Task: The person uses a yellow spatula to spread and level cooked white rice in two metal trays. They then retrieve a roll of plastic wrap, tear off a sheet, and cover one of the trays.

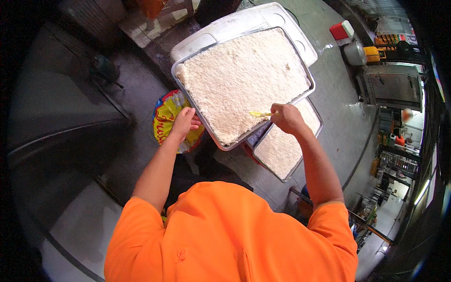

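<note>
A rectangular metal tray [225,146] is filled with a whitish, crumbly, moist-looking mass [243,74]. My right hand [289,118] holds a small yellow plastic utensil [260,114] by its end, with its tip at the mass near the tray's near right edge. My left hand [185,123] is beside the tray's left side, its fingers partly hidden at the rim; whether they press on it, I cannot tell. Beneath that hand lies a yellow, red and blue printed plastic bag [162,121]. A second tray of similar mass [282,151] sits lower, under my right forearm.
The upper tray rests on a white plastic lid or box top [239,23]. Across the grey floor stand a red cooler with a white lid [341,30], a large metal pot [354,53] and a yellow container [372,54]. Metal cabinets and racks line the far right.
</note>
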### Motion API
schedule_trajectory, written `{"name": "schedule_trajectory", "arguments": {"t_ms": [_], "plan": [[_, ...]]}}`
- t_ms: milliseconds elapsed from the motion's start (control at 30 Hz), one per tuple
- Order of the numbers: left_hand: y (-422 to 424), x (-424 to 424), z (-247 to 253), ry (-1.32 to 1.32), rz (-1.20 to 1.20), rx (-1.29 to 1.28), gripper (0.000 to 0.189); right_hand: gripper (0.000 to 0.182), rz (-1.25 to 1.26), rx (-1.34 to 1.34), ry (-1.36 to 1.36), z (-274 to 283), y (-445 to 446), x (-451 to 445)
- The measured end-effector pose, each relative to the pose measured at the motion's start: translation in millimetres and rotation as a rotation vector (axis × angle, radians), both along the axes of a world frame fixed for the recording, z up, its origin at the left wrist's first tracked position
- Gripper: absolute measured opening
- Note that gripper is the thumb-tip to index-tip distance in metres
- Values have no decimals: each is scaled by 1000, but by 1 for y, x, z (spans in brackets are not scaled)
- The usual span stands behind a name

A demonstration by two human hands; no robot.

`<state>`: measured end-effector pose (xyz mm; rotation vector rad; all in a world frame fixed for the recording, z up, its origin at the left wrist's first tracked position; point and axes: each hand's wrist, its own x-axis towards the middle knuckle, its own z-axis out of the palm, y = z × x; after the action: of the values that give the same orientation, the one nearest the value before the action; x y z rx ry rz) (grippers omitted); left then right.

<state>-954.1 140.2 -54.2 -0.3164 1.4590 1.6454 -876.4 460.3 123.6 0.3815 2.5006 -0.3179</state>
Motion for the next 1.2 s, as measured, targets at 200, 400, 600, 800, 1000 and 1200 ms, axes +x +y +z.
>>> {"name": "schedule_trajectory", "arguments": {"t_ms": [200,400,600,800,1000,1200], "plan": [[20,12,0,31,60,-44,32,21,172,155,-185,6,30,-27],[16,11,-12,59,17,-64,33,24,270,269,-226,-4,56,-48],[13,9,-10,77,-4,-46,33,21,191,146,-207,-45,102,-30],[14,7,-13,86,-28,-62,32,17,184,-71,-113,-77,101,0],[16,7,-7,38,-18,-49,31,20,232,-61,-104,-77,39,16],[13,5,-13,49,-62,-18,30,22,315,-107,-129,-84,-13,21]]}}
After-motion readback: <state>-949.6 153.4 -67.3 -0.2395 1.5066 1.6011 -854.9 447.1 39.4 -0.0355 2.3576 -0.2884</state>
